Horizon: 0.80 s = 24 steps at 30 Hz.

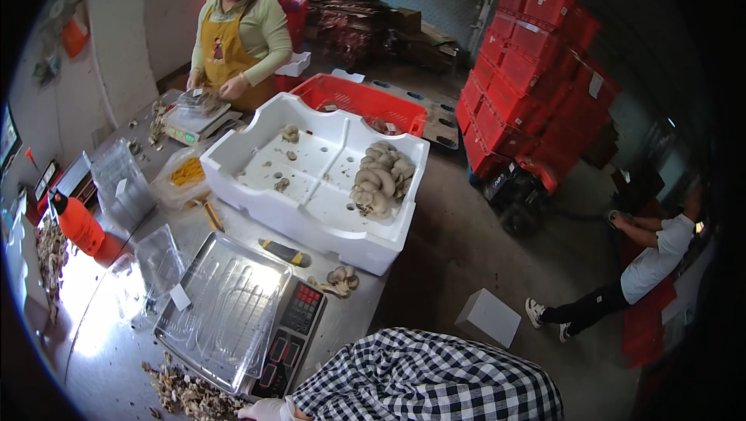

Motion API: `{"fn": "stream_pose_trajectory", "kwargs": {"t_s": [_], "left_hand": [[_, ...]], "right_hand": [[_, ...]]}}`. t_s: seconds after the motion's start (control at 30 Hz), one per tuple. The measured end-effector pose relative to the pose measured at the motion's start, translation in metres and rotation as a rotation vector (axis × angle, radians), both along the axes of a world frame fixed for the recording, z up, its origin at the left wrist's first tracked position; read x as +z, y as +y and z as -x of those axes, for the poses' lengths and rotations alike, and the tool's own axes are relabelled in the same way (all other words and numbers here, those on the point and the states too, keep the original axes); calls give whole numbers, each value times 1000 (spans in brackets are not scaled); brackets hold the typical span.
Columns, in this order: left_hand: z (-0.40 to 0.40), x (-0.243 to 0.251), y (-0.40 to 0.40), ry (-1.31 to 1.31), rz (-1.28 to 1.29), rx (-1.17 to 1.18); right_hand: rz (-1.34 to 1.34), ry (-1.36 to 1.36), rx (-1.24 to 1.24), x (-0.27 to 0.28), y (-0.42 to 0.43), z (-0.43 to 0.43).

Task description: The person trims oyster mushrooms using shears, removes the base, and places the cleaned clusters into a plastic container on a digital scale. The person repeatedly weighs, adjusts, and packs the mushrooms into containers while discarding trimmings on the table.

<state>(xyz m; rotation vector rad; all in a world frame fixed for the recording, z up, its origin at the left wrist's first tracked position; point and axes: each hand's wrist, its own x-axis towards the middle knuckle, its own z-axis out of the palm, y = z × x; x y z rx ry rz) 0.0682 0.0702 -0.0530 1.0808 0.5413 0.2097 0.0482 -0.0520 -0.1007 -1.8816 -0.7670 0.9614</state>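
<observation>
At the lower edge my right hand (269, 410) in a white glove is partly cut off, below a black-and-white checked sleeve (431, 380). It lies beside a heap of mushroom trimmings (192, 389); its fingers are mostly hidden. My left hand is out of view. Before me is a digital scale (294, 327) with a clear plastic tray (233, 298) on its platform. Beyond it a white foam box (303, 234) holds a cluster of oyster mushrooms (382, 182) and small scraps. A small mushroom clump (340, 281) and a yellow-and-black utility knife (285, 252) lie between scale and box.
A person in a yellow apron (233, 48) works at another scale (195, 123). Clear plastic containers (119, 185) and an orange bottle (84, 225) stand at left. Behind are a red crate (373, 103) and stacked red crates (524, 77). Another person (647, 263) is at right.
</observation>
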Motion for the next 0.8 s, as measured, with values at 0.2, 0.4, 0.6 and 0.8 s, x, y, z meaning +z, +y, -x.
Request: {"fn": "stream_pose_trajectory", "kwargs": {"t_s": [0.2, 0.4, 0.6, 0.8], "left_hand": [[85, -9, 56, -8, 129, 278], [156, -8, 58, -68, 286, 380], [182, -20, 50, -134, 377, 378], [160, 10, 40, -154, 333, 443]], "right_hand": [[222, -124, 218, -12, 5, 11], [469, -320, 346, -31, 16, 23], [504, -417, 515, -9, 29, 16], [-306, 248, 62, 78, 51, -12]]}}
